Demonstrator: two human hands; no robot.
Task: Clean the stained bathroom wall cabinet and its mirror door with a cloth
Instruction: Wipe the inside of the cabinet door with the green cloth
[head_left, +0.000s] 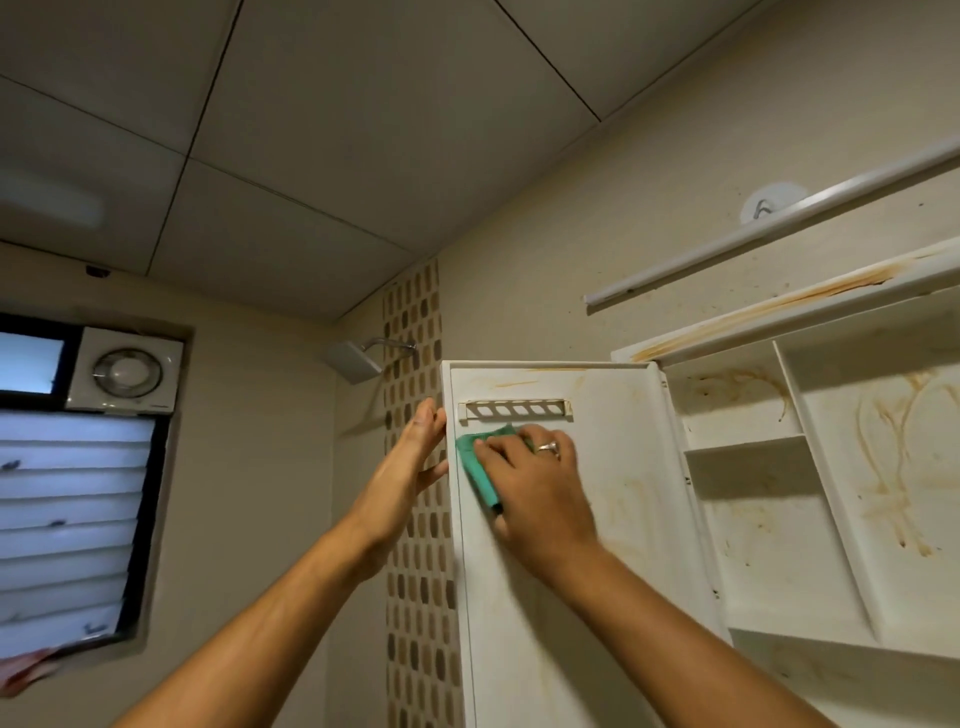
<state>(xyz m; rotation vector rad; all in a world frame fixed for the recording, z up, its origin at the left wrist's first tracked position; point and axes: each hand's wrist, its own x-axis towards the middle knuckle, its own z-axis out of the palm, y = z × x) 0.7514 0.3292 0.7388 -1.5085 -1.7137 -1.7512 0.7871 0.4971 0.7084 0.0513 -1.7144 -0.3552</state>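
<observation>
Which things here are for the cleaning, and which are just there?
For the job: green cloth, right hand pressing it, left hand touching the cabinet door, stained cabinet.
Just there: shower head, exhaust fan, window, wall hook.

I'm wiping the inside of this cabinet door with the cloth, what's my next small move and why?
Probably slide the green cloth up past the slotted rack to the orange streaks near the top of the cabinet door: they lie closest to the right hand, and the left hand steadies the door's free edge.
</observation>
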